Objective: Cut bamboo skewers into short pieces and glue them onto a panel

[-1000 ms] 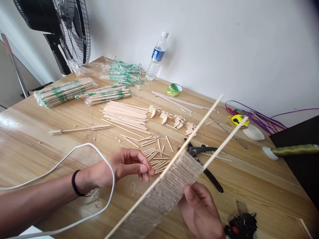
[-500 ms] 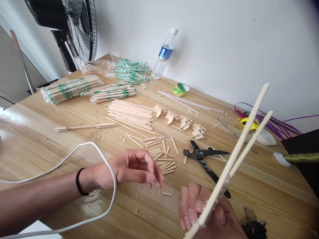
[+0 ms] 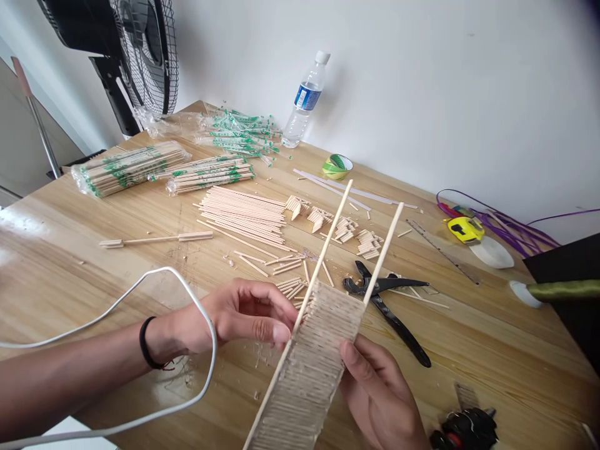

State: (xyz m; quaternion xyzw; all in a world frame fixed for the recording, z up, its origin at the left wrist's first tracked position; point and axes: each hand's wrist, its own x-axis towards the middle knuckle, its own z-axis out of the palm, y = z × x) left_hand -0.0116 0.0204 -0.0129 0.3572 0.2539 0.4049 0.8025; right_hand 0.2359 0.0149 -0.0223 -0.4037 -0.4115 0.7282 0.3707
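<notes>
My right hand (image 3: 379, 394) grips a panel of short wooden sticks glued between two long rails (image 3: 312, 362); the panel lies slanted across the lower middle, and its bare rail ends point up toward the far side. My left hand (image 3: 248, 315) hovers just left of the panel with fingers curled and thumb and forefinger nearly pinched; whether a small stick is in them I cannot make out. It wears a black wrist band. Cut stick pieces (image 3: 293, 289) lie on the table just beyond my left fingertips.
Black pliers (image 3: 389, 300) lie right of the panel. A white cable (image 3: 140, 284) loops over my left forearm. Long sticks (image 3: 244, 215), wrapped chopstick bundles (image 3: 126, 167), a water bottle (image 3: 304, 100), green tape (image 3: 336, 167), a yellow tape measure (image 3: 462, 229), a glue gun (image 3: 464, 431) and a fan (image 3: 140, 50) surround the wooden table (image 3: 492, 337).
The stick panel has swung from edge-on at the right back to flat and slanted in front of me, next to my left hand. My left hand has barely moved.
</notes>
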